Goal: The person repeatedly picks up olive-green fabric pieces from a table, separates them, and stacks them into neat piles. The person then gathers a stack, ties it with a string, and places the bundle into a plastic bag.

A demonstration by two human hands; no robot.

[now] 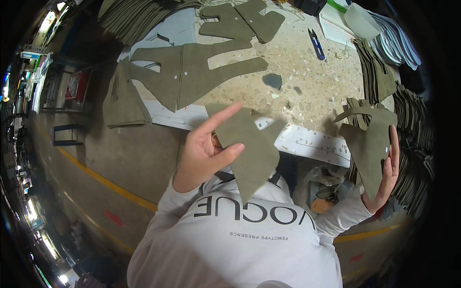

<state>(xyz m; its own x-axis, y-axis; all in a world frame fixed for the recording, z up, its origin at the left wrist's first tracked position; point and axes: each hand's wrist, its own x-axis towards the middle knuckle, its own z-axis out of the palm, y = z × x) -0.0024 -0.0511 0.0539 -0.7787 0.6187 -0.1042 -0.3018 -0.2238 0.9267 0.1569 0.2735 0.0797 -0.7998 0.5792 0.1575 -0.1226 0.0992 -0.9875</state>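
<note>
My left hand (204, 151) is in front of the table's near edge, its thumb lying over a cut olive fabric piece (257, 153) with a pointed lower end. The index finger stretches along the top of that piece. Out to the right, my right hand (388, 177) grips the outer edge of a second olive fabric piece (367, 139), which has a curved strip at its top and a small white sticker. On the table lie joined olive pieces (192, 67) with a seam line down the middle, and a similar set (242, 21) behind them.
Blue-handled thread snips (316, 45) lie on the speckled table (307, 81) near a dark patch. Stacked olive pieces (410, 139) hang at the right edge, and more (139, 21) are piled far left. A clear plastic bag (319, 180) is below the table. Left stands a small stool (67, 135).
</note>
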